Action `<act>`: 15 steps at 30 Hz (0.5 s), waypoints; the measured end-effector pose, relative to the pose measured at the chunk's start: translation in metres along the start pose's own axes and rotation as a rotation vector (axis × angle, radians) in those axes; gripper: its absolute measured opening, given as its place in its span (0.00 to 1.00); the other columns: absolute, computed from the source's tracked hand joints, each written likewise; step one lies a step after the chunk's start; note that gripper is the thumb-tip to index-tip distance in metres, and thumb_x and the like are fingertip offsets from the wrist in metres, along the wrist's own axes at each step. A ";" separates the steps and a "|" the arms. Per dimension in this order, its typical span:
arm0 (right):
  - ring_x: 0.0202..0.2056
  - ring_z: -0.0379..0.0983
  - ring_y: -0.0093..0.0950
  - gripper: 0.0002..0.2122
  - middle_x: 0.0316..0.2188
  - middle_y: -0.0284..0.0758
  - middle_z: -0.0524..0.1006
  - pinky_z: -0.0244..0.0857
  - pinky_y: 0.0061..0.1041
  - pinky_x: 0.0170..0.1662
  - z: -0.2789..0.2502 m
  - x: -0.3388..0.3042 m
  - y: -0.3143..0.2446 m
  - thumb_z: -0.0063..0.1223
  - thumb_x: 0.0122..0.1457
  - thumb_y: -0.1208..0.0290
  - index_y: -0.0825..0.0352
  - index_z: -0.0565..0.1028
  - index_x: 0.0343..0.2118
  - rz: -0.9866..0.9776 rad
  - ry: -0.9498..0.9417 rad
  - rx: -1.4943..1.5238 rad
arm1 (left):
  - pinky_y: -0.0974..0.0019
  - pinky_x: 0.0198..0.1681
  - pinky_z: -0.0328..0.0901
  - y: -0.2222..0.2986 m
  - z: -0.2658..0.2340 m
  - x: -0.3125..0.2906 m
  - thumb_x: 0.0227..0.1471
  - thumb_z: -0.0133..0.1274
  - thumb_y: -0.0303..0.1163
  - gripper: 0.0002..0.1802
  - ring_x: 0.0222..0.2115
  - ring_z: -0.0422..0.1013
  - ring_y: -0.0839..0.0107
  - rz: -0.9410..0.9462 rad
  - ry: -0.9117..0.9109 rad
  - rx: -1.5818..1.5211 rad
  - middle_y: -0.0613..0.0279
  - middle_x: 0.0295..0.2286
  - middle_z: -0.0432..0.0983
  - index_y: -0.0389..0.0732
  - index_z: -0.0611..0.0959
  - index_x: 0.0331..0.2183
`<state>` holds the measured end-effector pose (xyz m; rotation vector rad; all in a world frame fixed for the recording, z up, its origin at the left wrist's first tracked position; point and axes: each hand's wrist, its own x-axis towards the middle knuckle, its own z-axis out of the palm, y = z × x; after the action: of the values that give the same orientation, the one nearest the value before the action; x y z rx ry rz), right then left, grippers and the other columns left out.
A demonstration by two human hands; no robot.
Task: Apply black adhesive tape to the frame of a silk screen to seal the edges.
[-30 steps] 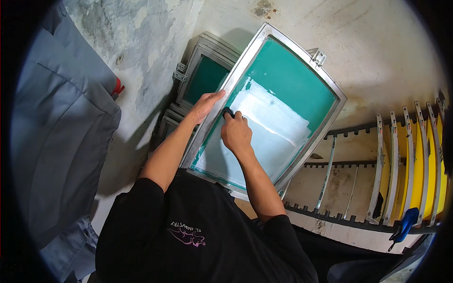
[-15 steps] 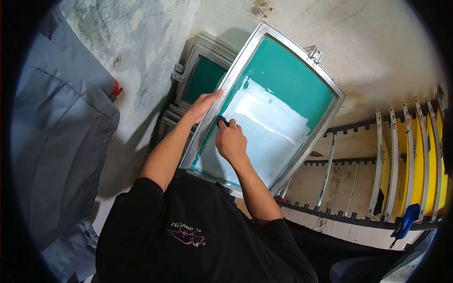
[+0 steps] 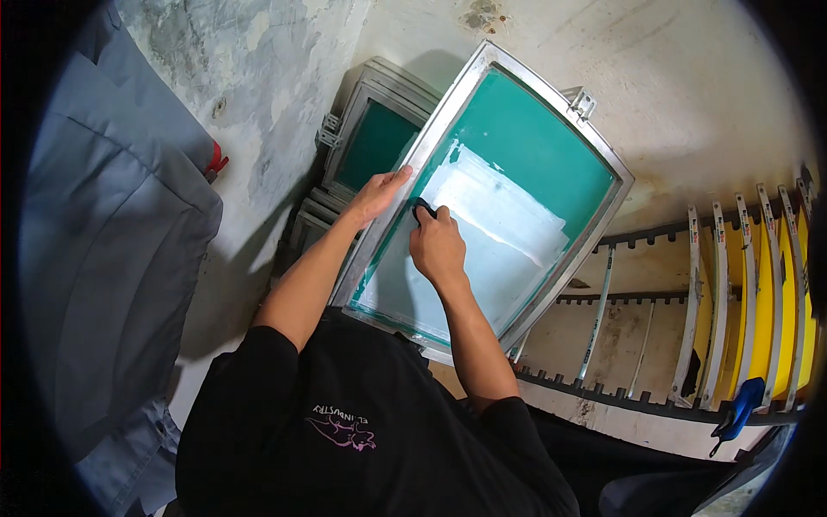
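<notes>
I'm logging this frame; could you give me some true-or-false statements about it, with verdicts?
1. The left hand grips the rim of a screen-printing frame. True.
2. The right hand is empty. False: it holds a small black object.
3. Pale coating covers the whole mesh. False: green mesh shows above it.
4. A blue object is near yellow panels at right. True.

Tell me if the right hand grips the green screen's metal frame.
No, the right hand holds a small black object at the pale patch, while the left hand holds the metal frame.
</notes>
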<state>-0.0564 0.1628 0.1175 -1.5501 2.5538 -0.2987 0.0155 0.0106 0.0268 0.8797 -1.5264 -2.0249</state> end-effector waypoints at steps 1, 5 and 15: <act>0.44 0.75 0.47 0.17 0.42 0.47 0.73 0.74 0.48 0.43 0.002 0.000 -0.001 0.51 0.58 0.72 0.64 0.79 0.50 -0.013 0.018 -0.004 | 0.62 0.61 0.58 0.001 0.000 -0.001 0.61 0.48 0.68 0.45 0.53 0.68 0.67 -0.008 0.014 0.020 0.52 0.50 0.77 0.31 0.80 0.53; 0.44 0.75 0.46 0.17 0.42 0.46 0.74 0.74 0.47 0.44 0.012 0.000 -0.002 0.51 0.58 0.72 0.64 0.79 0.50 -0.020 0.001 -0.012 | 0.63 0.58 0.61 0.001 0.001 0.000 0.61 0.48 0.68 0.44 0.48 0.69 0.69 0.018 0.020 0.019 0.55 0.46 0.79 0.31 0.82 0.50; 0.42 0.75 0.45 0.17 0.41 0.44 0.74 0.76 0.44 0.40 0.030 -0.024 -0.003 0.53 0.56 0.73 0.64 0.79 0.49 -0.057 -0.031 -0.055 | 0.64 0.58 0.60 0.004 -0.001 -0.001 0.62 0.47 0.67 0.44 0.50 0.69 0.69 -0.017 -0.029 0.016 0.53 0.48 0.79 0.31 0.82 0.52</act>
<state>-0.0364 0.1796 0.0896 -1.6362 2.5177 -0.2109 0.0165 0.0093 0.0302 0.8760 -1.5578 -2.0483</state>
